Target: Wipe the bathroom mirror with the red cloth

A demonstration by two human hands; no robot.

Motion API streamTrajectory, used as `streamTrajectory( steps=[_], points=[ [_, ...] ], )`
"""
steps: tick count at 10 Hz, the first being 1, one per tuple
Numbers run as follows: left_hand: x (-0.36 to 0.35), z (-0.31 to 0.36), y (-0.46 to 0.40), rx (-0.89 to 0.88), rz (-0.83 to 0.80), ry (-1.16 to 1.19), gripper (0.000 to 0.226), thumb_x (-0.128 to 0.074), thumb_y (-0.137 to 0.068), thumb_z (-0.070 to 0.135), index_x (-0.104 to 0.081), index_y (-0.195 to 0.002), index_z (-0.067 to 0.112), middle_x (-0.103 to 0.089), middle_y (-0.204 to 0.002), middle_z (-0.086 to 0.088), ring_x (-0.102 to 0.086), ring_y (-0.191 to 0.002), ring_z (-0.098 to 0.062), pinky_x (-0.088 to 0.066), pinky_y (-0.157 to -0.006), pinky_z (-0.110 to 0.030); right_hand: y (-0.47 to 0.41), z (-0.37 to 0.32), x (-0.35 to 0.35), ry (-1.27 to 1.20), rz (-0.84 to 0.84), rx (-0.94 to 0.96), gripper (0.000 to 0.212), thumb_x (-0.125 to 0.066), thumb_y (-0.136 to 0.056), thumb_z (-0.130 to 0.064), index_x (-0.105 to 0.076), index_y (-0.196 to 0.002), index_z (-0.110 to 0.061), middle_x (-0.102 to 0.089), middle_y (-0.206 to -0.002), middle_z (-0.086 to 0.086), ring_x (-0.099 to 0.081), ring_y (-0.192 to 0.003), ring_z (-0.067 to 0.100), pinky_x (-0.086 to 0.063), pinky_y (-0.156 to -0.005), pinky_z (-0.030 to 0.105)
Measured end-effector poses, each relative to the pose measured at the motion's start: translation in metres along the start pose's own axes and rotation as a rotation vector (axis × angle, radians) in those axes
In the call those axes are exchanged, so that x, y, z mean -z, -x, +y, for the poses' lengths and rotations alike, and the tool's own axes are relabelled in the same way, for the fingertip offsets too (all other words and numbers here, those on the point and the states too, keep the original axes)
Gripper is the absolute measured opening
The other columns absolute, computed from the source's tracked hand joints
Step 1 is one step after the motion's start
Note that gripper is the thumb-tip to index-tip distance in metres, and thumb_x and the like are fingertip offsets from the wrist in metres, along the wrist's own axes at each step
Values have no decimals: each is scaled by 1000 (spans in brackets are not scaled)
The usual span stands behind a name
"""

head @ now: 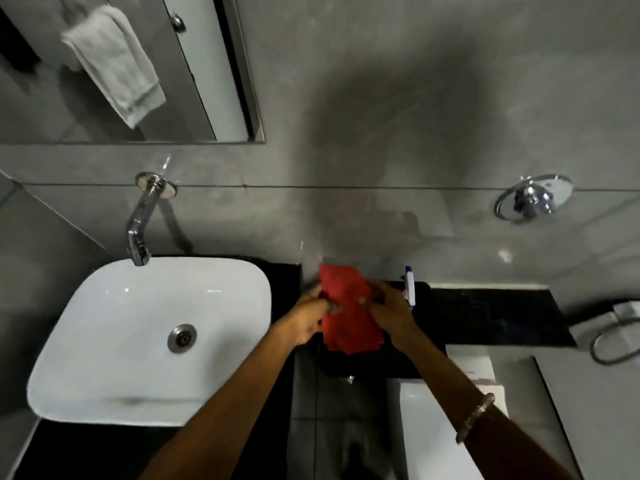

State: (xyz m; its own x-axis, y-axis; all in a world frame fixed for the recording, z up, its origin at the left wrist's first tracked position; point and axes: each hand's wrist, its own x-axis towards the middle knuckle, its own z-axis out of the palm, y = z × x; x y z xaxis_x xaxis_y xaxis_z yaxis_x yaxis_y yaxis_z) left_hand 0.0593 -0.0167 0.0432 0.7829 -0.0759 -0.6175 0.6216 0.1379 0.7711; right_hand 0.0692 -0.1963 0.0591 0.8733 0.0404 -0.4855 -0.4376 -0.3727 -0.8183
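Observation:
The red cloth (348,313) hangs between both hands over the black counter, right of the basin. My left hand (308,318) pinches its left edge. My right hand (389,311) grips its right edge. The bathroom mirror (194,81) is on the grey wall at the upper left, well above and left of the hands; it reflects a white towel and a door.
A white basin (104,341) sits at the left under a chrome wall tap (140,225). A white spray bottle (410,285) stands just behind my right hand. A black counter (491,317) runs to the right. A chrome wall fitting (533,199) is at the right.

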Motion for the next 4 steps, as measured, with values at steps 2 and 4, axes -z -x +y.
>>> streamTrajectory(
  steps=[2, 4],
  points=[
    [3, -76, -70, 81, 146, -221, 78, -53, -84, -20, -43, -153, 17, -63, -137, -15, -60, -128, -34, -54, -98, -40, -56, 101, -42, 76, -45, -106, 65, -62, -96, 0, -45, -156, -16, -58, -149, 11, -55, -137, 28, -47, -116, 49],
    [9, -110, -101, 61, 235, -399, 70, -53, -97, -2, -28, -159, 20, -46, -155, -11, -47, -143, -32, -45, -115, -46, -92, 128, -63, 308, -28, -63, 56, -52, -96, -2, -49, -151, -12, -56, -146, 17, -56, -134, 36, -49, -112, 51]
  ],
)
